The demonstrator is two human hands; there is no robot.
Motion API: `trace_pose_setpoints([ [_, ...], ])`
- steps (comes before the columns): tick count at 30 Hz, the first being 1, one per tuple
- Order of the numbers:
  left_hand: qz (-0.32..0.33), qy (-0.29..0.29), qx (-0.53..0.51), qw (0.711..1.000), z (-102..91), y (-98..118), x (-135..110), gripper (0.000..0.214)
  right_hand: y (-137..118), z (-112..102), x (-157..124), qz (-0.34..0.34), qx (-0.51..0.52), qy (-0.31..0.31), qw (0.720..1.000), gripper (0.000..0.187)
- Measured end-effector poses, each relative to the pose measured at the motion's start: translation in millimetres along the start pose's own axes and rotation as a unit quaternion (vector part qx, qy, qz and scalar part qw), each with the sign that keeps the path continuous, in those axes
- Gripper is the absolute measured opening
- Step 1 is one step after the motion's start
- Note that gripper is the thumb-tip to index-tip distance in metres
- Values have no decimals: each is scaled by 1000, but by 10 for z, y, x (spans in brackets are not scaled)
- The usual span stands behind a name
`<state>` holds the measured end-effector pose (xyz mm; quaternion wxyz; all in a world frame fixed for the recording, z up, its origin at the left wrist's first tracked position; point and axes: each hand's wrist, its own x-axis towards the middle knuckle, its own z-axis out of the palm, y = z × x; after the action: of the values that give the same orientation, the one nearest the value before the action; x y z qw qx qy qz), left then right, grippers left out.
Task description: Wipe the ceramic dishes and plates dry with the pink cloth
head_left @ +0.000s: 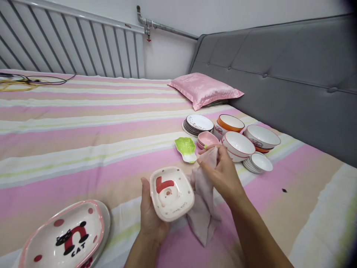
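Observation:
My left hand point(150, 216) cups a small squarish white dish point(171, 193) with a red pattern and red dots, held tilted above the bed. My right hand point(223, 173) is closed on a pale pink cloth point(203, 201), which hangs down beside the dish's right edge. The cloth's top is pinched in my fingers near a green leaf-shaped dish point(186, 148).
A striped pink bedsheet point(83, 141) covers the bed. At bottom left lies a white oval "CAT" dish point(64, 236). To the right stand stacked plates point(198, 124), a pink bowl point(208, 139), white and orange bowls point(238, 143), small saucers point(259, 163). A pink pillow point(205, 89) and grey headboard point(279, 82) are behind.

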<state>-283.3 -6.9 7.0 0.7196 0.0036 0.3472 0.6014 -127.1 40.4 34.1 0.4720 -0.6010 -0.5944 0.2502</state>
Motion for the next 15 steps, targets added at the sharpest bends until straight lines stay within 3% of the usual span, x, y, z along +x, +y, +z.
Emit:
trace_pose_setpoints([
  [2, -2, -9, 7, 1000, 2, -5, 1, 50, -29, 73, -57, 10, 43, -65, 997, 34],
  [5, -10, -26, 6, 1000, -1, -8, 11, 47, -86, 142, -132, 5, 27, -147, 989, 35],
  [9, -27, -44, 4, 999, -12, -5, 20, 49, -186, 139, -191, -60, -13, -240, 969, 30],
  [15, -23, -41, -6, 999, -14, -10, 27, 45, -234, 104, -221, -188, -90, -291, 934, 21],
])
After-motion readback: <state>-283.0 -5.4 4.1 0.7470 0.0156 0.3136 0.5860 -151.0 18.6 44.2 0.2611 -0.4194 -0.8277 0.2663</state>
